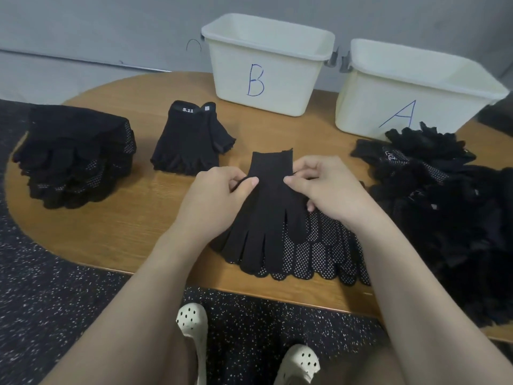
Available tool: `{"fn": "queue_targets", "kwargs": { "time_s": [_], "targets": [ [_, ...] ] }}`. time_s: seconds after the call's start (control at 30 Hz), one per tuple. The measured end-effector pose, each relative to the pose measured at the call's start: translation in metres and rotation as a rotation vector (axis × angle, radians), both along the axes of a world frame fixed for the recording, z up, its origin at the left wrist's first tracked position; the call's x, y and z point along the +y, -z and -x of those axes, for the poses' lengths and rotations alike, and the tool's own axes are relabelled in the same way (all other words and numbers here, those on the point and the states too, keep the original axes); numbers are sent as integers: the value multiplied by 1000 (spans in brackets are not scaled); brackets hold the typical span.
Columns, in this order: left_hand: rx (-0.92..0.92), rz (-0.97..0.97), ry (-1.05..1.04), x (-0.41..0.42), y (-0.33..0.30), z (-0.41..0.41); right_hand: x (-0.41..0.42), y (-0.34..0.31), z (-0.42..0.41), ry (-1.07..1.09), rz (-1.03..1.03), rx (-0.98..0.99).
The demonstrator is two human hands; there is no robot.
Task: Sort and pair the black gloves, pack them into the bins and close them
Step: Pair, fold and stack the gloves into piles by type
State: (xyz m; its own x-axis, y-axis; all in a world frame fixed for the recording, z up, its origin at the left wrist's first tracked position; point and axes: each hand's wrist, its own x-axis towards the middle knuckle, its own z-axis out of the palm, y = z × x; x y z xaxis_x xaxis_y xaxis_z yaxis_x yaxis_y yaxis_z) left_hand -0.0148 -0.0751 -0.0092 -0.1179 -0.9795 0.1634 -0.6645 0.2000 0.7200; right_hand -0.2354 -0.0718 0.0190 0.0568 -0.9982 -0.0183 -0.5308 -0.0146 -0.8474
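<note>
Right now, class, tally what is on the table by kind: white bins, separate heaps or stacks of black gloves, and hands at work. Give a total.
White bins: 2, bin B and bin A
Glove heaps or stacks: 4, dotted stack, fingerless stack, middle stack, loose heap
Hands: 2, left hand and right hand
Total: 8

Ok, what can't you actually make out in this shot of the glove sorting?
- Head view: insides of the white plastic bin marked B and the white plastic bin marked A, hidden by their front walls.
- The loose black glove pile at right, cut off by the frame edge.
- Glove counts in the dotted black glove stack: black on black, layers merge.
- The small cuff tag beside the 5.11 label on the fingerless black gloves: too small.
</note>
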Motion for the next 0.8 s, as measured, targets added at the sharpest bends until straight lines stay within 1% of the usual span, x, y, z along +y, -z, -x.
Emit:
{"fn": "queue_targets", "kwargs": {
  "time_s": [0.23, 0.33, 0.7, 0.8],
  "targets": [
    [-67, 9, -61, 7, -2, 6, 2, 6, -4, 45, 86, 27],
    [-74, 16, -89, 9, -2, 7, 1, 6, -8, 89, 111, -3],
    [-139, 38, -117, 13, -3, 9, -1, 9, -14, 142, 123, 68],
    [-123, 26, -116, 12, -2, 8, -2, 8, -14, 169, 138, 74]
  ]
}}
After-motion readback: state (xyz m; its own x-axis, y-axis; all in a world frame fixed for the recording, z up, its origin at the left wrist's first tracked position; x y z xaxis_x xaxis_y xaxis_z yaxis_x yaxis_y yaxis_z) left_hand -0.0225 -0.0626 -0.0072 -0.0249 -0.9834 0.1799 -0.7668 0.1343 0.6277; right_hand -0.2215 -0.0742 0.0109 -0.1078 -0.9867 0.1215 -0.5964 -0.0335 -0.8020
